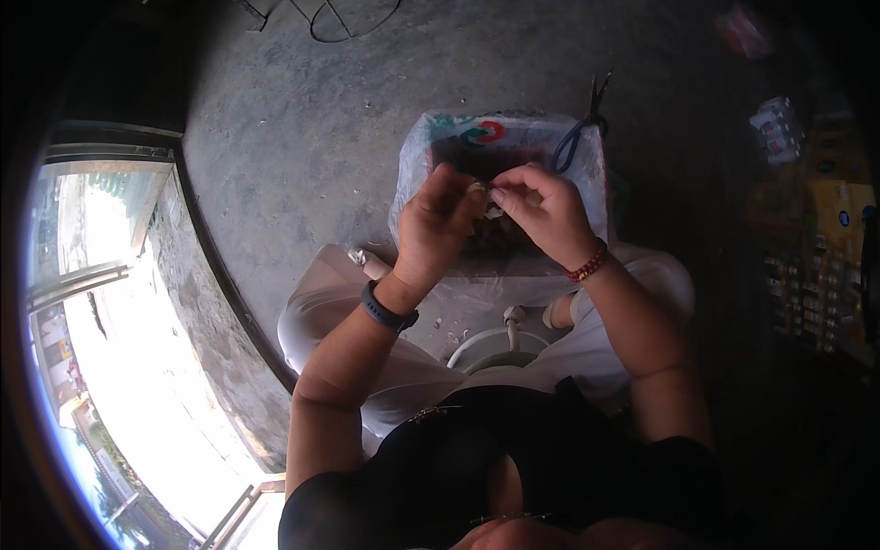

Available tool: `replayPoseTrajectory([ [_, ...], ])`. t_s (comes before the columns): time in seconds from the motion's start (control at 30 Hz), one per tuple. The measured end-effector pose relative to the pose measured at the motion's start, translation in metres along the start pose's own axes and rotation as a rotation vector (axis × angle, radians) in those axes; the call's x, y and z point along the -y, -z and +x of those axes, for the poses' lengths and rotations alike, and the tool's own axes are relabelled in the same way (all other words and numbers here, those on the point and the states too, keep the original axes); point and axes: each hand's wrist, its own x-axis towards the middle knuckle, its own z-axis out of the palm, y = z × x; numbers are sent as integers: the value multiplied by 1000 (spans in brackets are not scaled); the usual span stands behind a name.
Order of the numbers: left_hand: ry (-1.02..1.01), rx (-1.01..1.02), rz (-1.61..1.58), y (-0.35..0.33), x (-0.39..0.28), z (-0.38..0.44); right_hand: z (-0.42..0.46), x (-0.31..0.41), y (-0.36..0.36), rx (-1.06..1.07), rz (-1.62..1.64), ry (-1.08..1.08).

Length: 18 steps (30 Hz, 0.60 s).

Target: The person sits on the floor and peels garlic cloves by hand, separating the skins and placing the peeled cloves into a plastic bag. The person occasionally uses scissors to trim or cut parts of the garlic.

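My left hand (440, 216) holds a small pale thing (476, 188) between thumb and fingers; it may be a garlic clove, but it is too small to be sure. Thumb and forefinger of my right hand (543, 206) meet at its edge, pinching a thin whitish flake (493, 212). Both hands are over a box lined with a clear plastic bag (412, 165), which stands on the floor between my knees. Dark contents in the box are mostly hidden by shadow and hands. Scissors with blue handles (568, 148) hang on the box's far right rim, blades pointing up.
Pale scraps (450, 335) lie on the concrete floor (295, 137). Beneath me is a stool with a curved white frame (474, 342). A bright glazed doorway (103, 227) opens at left. Packaged goods (835, 206) are stacked at right, near a wrapped pack (777, 129). A metal wire stand (344, 27) is at the top.
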Motion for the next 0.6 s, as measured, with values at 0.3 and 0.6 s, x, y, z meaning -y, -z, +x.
replayPoseTrajectory([
  [0.3,-110,-42,265,-6,-1,-2,-2,1,-2,-22,-26,-7],
  [0.6,17,31,181,-3,-7,-3,-2,-2,2,47,37,-119],
])
